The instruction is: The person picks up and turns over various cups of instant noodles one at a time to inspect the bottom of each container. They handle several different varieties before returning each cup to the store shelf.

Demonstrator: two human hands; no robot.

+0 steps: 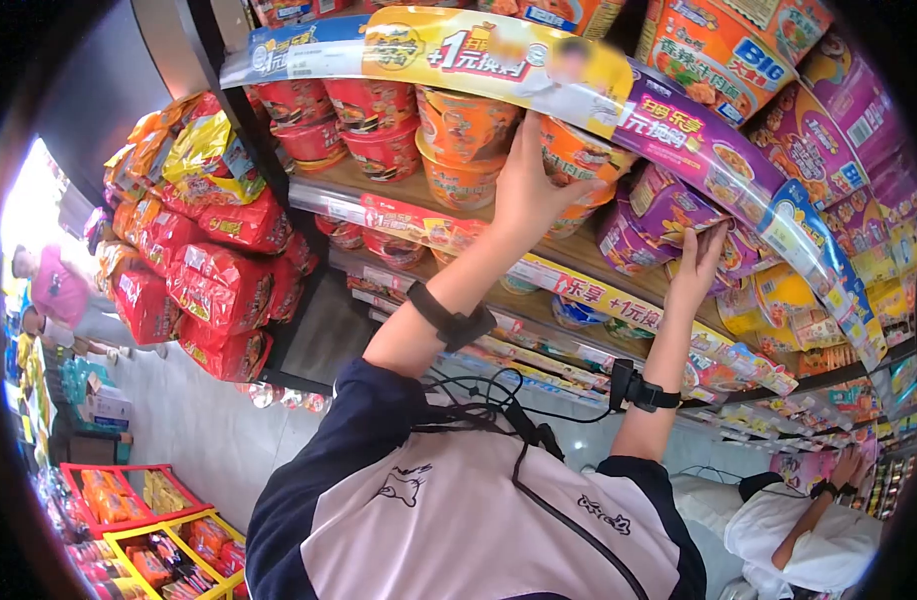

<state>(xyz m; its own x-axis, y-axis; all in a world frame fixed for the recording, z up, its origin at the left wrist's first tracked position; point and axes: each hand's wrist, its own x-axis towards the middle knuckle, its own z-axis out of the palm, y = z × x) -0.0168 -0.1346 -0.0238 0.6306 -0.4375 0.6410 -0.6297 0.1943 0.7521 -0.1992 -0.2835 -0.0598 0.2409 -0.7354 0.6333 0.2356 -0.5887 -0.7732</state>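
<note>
My left hand (528, 190) reaches onto the shelf, its fingers at the left side of an orange noodle cup (576, 150) and its thumb stretched across the front. Stacked orange cups (466, 125) stand just left of it. At the right, my right hand (696, 265) has its fingertips on the edge of a tilted purple noodle cup (668, 205). Another purple cup (626, 240) sits below that one. Part of the fingers of both hands is hidden by the cups and the promotional strip.
A curved promotional strip (478, 52) runs above the shelf edge (548, 275). Red noodle packs (218, 285) are piled at the left. Cables hang at my chest. A person (813, 535) reaches toward shelves at the lower right; another person (63, 290) is far left.
</note>
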